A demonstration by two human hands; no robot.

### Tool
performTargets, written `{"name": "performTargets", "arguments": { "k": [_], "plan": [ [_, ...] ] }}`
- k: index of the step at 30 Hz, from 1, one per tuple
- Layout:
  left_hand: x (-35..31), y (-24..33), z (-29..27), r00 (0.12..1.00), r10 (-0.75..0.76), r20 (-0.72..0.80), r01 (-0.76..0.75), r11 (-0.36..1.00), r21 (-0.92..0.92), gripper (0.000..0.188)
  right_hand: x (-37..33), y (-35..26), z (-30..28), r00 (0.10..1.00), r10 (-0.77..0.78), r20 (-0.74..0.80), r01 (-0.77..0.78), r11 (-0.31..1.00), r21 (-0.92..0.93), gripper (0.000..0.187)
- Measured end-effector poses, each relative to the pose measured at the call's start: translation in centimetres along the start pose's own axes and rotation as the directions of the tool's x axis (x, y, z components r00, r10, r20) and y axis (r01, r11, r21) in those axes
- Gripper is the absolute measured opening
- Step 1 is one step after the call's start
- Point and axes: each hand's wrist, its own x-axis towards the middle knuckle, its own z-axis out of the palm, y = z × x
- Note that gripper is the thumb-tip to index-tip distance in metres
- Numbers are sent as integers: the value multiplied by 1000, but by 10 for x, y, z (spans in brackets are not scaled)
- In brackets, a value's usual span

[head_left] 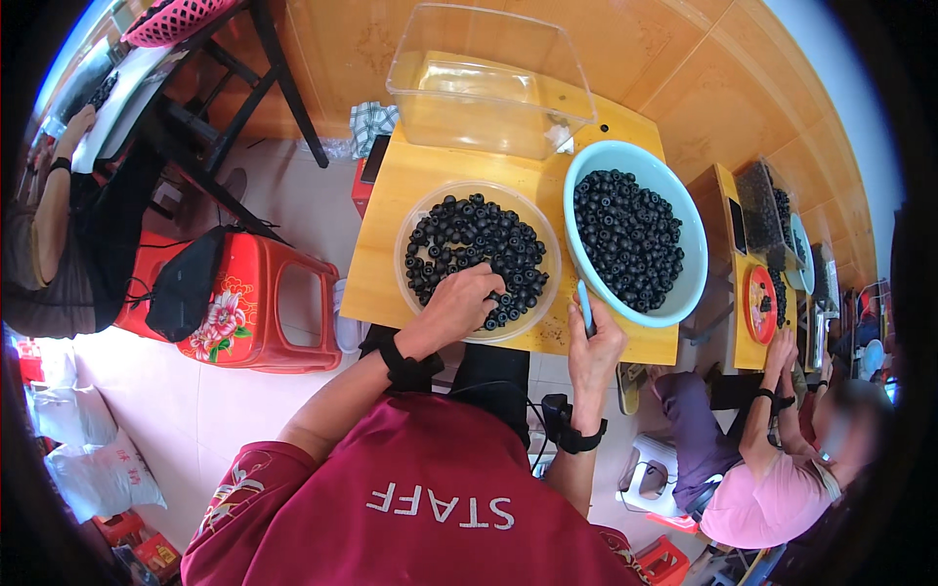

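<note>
Bearings from the shallow clear tub (553, 244), 12 o'clock away from the wearer.

Small round black pieces (474, 232) cover most of the tub's floor, many showing a pale-rimmed opening. Left hand (459, 305) reaches in at 6 o'clock, fingers curled down among them; cannot tell whether this grip pinches a piece. Right hand (598, 342), outside the rim at 4 o'clock, has its grip closed around a light-blue handle (584, 308).

At 2 to 3 o'clock, just beside the tub: deep pale-blue basin (608, 159), a thick heap of similar black pieces inside. At 12 o'clock: clear rectangular box (489, 132), small white scrap at its right corner. One loose black piece (604, 128) beyond, toward 1 o'clock.

All stand on a yellow wooden desk (376, 254); dark crumbs near its lower edge. Checked cloth (371, 122) at 11 o'clock.

Room: pale tiled floor (230, 410); red flowered stool (249, 303) at 9 o'clock, dark bag on it; white sacks (103, 469) at 8. Co-worker in pink (767, 503) at 4 o'clock, hands at another desk bearing a red plate (759, 303).
</note>
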Motion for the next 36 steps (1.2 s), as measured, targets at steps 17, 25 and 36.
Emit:
{"name": "performTargets", "arguments": {
  "k": [17, 25, 36],
  "plan": [
    [-21, -2, -43, 934, -256, 248, 252, -17, -968, 30, -19, -28, 26, 974, 40, 225, -60, 995, 84, 14],
    [-25, -5, -35, 946, -221, 236, 220, -93, -971, 22, -21, -42, 23, 964, -1, 264, -44, 985, 165, 16],
    [-30, 2, -38, 939, -237, 248, 222, -130, -966, 20, -25, -56, 27, 945, -189, 268, 120, 960, 254, 15]
  ]
}}
